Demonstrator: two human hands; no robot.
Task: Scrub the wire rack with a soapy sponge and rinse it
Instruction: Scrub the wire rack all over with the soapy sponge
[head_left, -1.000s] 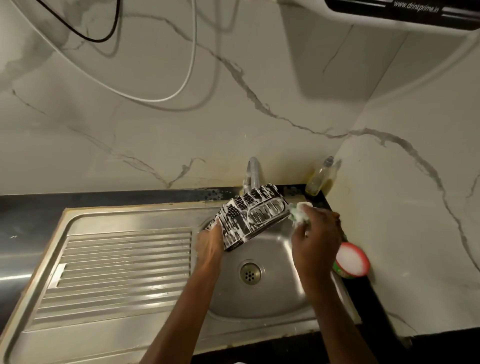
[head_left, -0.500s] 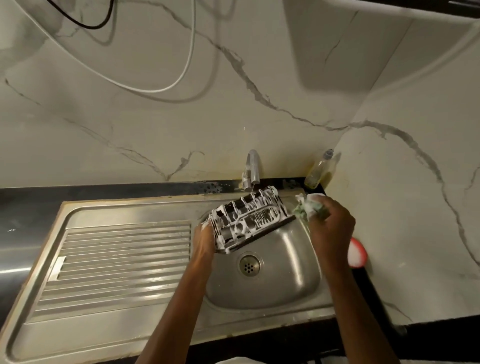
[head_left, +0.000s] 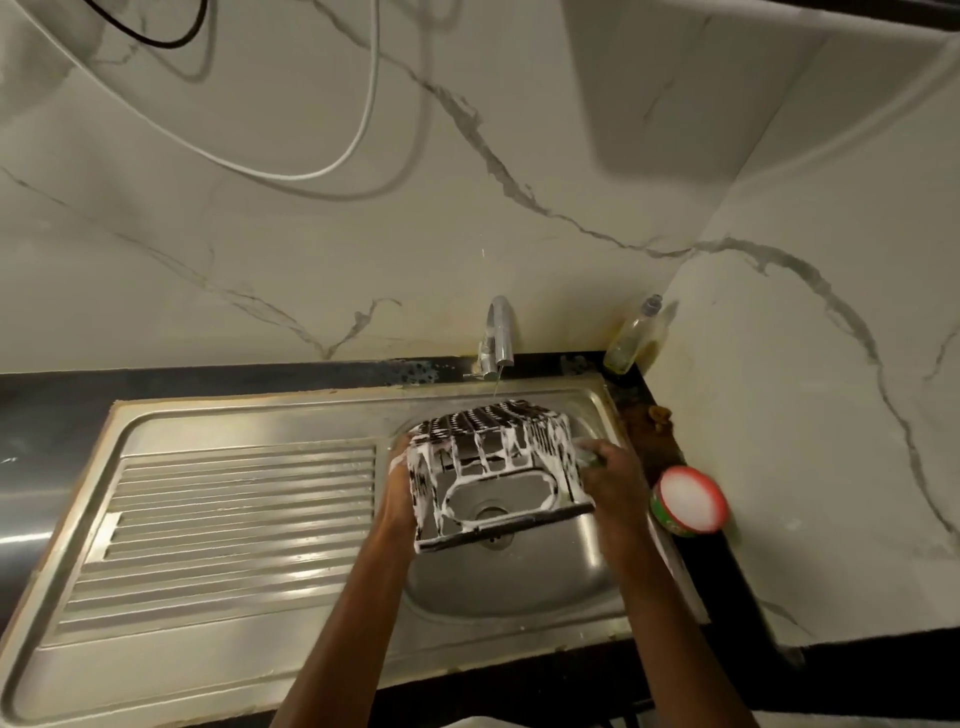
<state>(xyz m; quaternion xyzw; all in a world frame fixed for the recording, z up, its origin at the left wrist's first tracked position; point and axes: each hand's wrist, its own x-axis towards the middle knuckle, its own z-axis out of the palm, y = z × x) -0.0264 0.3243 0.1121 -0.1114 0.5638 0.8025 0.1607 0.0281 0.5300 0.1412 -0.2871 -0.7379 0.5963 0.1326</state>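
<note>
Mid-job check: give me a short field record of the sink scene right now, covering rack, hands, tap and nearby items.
rack: wire rack, foam-covered, held above the sink
left hand: left hand grips the rack's left side
right hand: right hand holds a sponge against the rack's right side
tap: faucet, thin stream running
nearby: soap tub and bottle on the right

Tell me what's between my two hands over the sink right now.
In the head view, the foam-covered black wire rack sits between the left hand and right hand, above the steel sink.

Wire rack (head_left: 493, 467) has turned open side up; sponge (head_left: 589, 453) moved against it.
</note>
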